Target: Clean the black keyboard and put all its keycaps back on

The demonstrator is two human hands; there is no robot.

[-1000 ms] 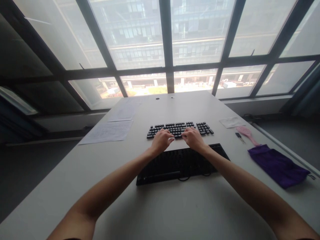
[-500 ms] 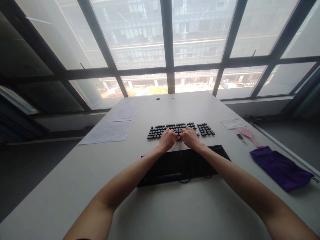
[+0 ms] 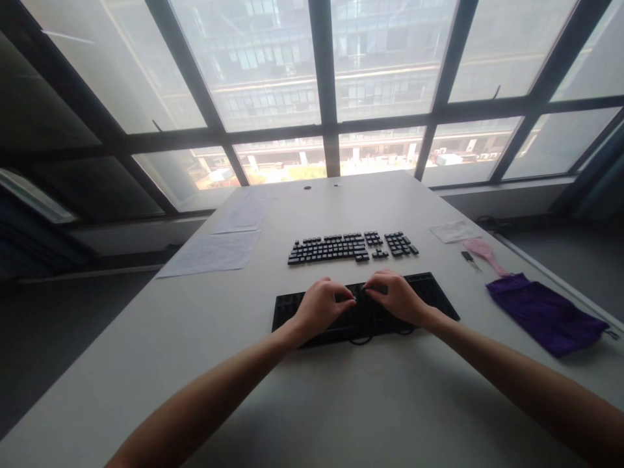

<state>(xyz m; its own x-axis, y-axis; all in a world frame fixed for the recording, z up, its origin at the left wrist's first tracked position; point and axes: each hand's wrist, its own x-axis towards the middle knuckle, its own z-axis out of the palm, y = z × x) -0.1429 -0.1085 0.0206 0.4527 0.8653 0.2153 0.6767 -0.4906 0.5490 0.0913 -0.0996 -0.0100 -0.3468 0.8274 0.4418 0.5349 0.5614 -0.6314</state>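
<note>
A black keyboard without most of its keycaps lies in front of me, its cable looping at the near edge. My left hand is over its middle, thumb and forefinger pinched; whatever is between the tips is too small to make out. To its right, my right hand pinches what looks like a small dark keycap above the keyboard's upper middle. Beyond the hands, loose black keycaps lie on the table in keyboard order, with a separate number-pad block at their right.
The white table reaches to the windows. Printed sheets lie at the left. On the right are a white wipe or tissue, a pink brush, a small black-ended tool and a purple pouch.
Both hands have moved back from the front row of loose keycaps to over the keyboard and drawn slightly apart. The loose keycaps are now uncovered. The view has shifted a little.
</note>
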